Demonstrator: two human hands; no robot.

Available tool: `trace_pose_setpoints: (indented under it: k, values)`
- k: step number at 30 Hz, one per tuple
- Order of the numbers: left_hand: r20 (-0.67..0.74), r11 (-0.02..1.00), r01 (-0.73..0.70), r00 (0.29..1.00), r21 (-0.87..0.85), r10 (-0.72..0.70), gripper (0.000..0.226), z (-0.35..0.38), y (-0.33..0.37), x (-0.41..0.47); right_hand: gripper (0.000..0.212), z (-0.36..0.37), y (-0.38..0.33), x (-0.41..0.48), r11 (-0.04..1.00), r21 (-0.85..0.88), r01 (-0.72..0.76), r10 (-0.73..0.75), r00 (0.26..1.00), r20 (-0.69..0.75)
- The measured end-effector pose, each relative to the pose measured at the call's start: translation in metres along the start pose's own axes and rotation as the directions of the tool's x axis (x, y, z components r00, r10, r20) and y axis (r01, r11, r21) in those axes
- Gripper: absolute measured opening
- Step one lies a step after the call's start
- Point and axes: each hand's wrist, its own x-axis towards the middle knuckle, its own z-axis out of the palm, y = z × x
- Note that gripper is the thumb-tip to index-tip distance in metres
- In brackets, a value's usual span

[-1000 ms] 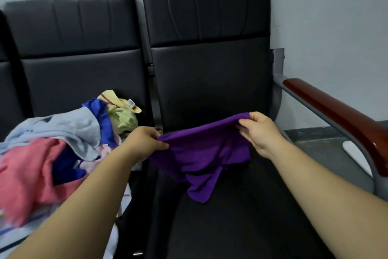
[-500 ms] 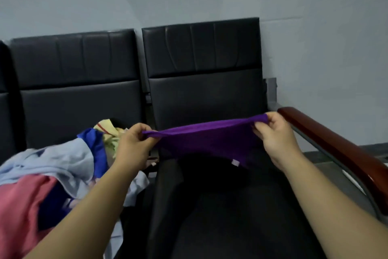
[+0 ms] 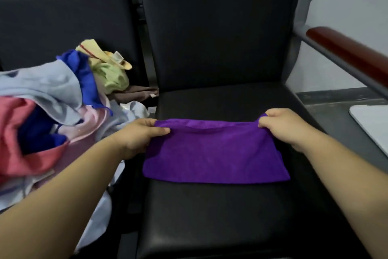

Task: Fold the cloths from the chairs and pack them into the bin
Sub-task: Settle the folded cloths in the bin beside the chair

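Observation:
A purple cloth (image 3: 214,153) lies spread flat on the black seat of the right chair (image 3: 220,216). My left hand (image 3: 139,135) pinches its far left corner, thumb on top. My right hand (image 3: 287,126) pinches the far right corner, which is lifted slightly off the seat. On the left chair sits a heap of unfolded cloths (image 3: 52,107) in light blue, pink, dark blue, green and yellow. The bin is not in view.
A wooden armrest (image 3: 348,53) on a grey metal bar runs along the right chair's right side. Beyond it is a grey floor and a white object's corner (image 3: 373,126). A brown cloth (image 3: 136,95) lies at the heap's right edge.
The purple cloth was held stretched in the air between both hands; now it lies flat on the right seat, near edge down. Both hands moved lower and keep their grip on the corners.

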Motion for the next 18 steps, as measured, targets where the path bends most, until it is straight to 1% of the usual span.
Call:
trace_pose_setpoints:
  k: [2,4,6,7,9,11,14,18]
  values:
    - [-0.113,0.999,-0.044,0.992,0.027,0.047,0.008,0.003,-0.003,0.007,0.026,0.007,-0.001,0.003,0.996,-0.089,0.02,-0.025,0.998,-0.052]
    - [-0.203,0.99,-0.09,0.973,0.112,0.112,0.016,0.005,-0.007,0.017,0.027,0.012,-0.001,0.006,0.973,-0.226,0.038,-0.053,0.997,-0.057]
    - [-0.268,0.948,-0.124,0.941,0.295,0.206,0.023,0.01,-0.006,0.026,0.027,0.015,-0.001,0.009,0.939,-0.341,0.037,-0.054,0.998,-0.043]
    - [-0.289,0.905,-0.123,0.923,0.406,0.255,0.025,0.013,-0.004,0.028,0.027,0.016,0.0,0.011,0.928,-0.371,0.026,-0.045,0.998,-0.044]
    - [-0.307,0.793,-0.103,0.886,0.601,0.348,0.027,0.021,0.002,0.03,0.025,0.017,0.001,0.013,0.92,-0.392,0.009,-0.037,0.997,-0.064]
    - [-0.292,0.706,-0.092,0.867,0.702,0.403,0.03,0.025,0.005,0.033,0.024,0.017,0.002,0.013,0.923,-0.385,0.001,-0.037,0.996,-0.087]
    - [-0.267,0.647,-0.084,0.865,0.758,0.426,0.03,0.026,0.007,0.04,0.023,0.014,0.004,0.014,0.942,-0.336,-0.017,-0.03,0.99,-0.135]
    - [-0.243,0.623,-0.086,0.873,0.778,0.424,0.028,0.026,0.01,0.04,0.023,0.01,0.008,0.015,0.954,-0.301,-0.012,-0.049,0.98,-0.194]
